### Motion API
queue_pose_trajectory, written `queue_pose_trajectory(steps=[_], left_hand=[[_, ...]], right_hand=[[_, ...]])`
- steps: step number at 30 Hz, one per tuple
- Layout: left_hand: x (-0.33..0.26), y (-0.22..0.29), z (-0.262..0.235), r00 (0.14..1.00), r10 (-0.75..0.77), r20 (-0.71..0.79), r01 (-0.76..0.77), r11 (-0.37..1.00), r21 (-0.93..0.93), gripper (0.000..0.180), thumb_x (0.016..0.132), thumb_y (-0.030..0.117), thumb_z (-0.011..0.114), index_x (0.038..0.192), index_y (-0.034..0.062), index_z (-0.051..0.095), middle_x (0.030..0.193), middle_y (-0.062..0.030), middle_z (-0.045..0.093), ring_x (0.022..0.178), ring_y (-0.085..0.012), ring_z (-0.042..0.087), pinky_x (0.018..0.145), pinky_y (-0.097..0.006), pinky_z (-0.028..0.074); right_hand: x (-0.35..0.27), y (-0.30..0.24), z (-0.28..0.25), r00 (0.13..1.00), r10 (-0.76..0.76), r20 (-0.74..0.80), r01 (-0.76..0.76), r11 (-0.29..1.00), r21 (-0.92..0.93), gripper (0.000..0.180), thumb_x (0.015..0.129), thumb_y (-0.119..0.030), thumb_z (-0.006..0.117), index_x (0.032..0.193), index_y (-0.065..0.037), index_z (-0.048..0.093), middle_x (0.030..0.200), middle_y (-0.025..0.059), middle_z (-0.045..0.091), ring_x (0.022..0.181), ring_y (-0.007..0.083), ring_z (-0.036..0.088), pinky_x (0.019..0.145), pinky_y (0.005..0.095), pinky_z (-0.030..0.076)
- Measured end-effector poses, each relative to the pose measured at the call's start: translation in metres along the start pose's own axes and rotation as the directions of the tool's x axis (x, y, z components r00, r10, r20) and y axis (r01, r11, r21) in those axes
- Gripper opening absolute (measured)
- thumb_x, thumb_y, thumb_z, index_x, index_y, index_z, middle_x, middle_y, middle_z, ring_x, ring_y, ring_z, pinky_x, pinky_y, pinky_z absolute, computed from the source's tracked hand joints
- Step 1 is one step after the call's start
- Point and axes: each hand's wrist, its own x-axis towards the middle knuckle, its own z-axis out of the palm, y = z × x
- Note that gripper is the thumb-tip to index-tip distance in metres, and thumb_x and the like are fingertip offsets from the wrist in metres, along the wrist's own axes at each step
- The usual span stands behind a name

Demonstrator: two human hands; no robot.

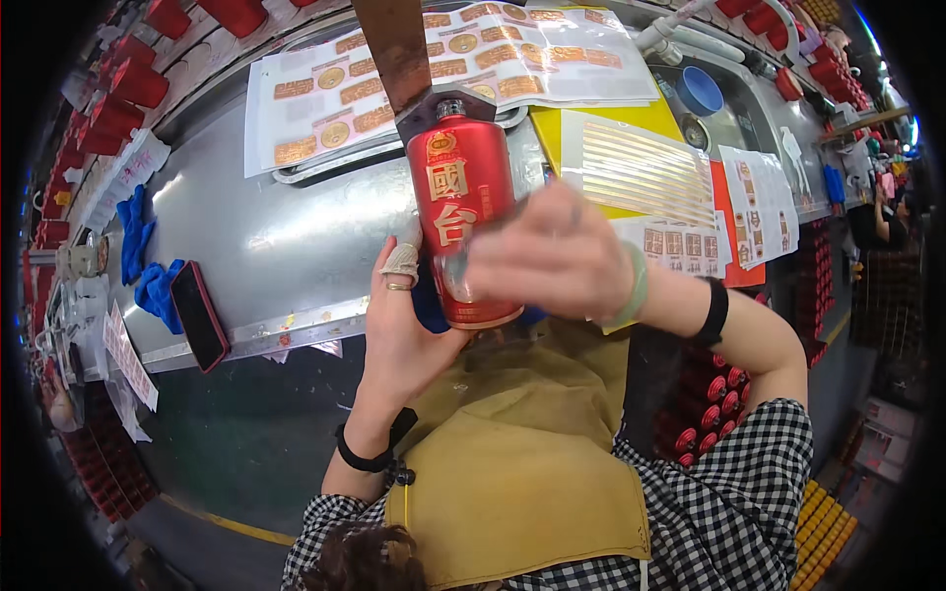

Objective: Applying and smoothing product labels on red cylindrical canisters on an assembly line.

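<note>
A red bottle [459,172] with gold printed characters lies at the middle of the bench's front edge. Its dark neck points away from me, set against a brownish metal bracket [394,54]. My left hand [399,330] grips the bottle's lower left side; one finger wears a pale finger cot and a ring. Over the bottle's lower right is my right hand [557,251], fingers curled together and smeared by motion. A small shiny patch shows at its fingertips, against the red surface. What the fingers hold there is too blurred to name.
Printed gold label sheets [325,94] cover the metal bench's far part. A yellow sheet [552,128] and more labels lie right, near a sink with a blue bowl [699,91]. A phone [198,317] and blue cloths [135,234] lie left. Red-capped bottles [714,394] stand below right.
</note>
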Motion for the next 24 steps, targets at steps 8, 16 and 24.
queue_pose_trajectory(steps=[8,16,24], left_hand=[[0.001,0.000,0.002,0.999,-0.030,0.039,0.037,0.976,-0.215,0.106,0.076,0.013,0.092,0.160,-0.0030,0.030,0.149,-0.0240,0.052,0.138,-0.0347,0.055,0.116,-0.042,0.044],[0.004,0.010,0.015,0.966,0.161,-0.203,-0.159,0.987,0.027,0.107,0.068,0.016,0.098,0.156,0.0001,0.040,0.144,-0.0178,0.050,0.136,-0.0335,0.051,0.113,-0.044,0.043],[-0.003,0.006,0.007,0.989,0.108,-0.101,-0.108,0.994,0.002,0.109,0.070,0.016,0.096,0.159,-0.0033,0.036,0.152,-0.0204,0.052,0.133,-0.0366,0.053,0.115,-0.044,0.041]], right_hand=[[-0.004,-0.018,-0.019,0.984,0.175,0.020,-0.175,0.984,0.020,0.032,0.074,-0.010,0.073,0.105,-0.014,0.078,0.106,-0.0039,0.073,0.083,0.0181,0.059,0.076,0.0350,0.047],[-0.013,-0.034,-0.022,0.988,0.152,0.022,-0.153,0.982,0.114,0.029,0.074,-0.015,0.069,0.103,-0.015,0.073,0.101,-0.0044,0.070,0.084,0.0160,0.061,0.080,0.0347,0.049],[-0.022,-0.048,-0.024,0.994,0.105,0.037,-0.110,0.983,0.148,0.037,0.074,-0.004,0.074,0.110,-0.014,0.078,0.107,-0.0016,0.075,0.084,0.0148,0.059,0.079,0.0320,0.046]])
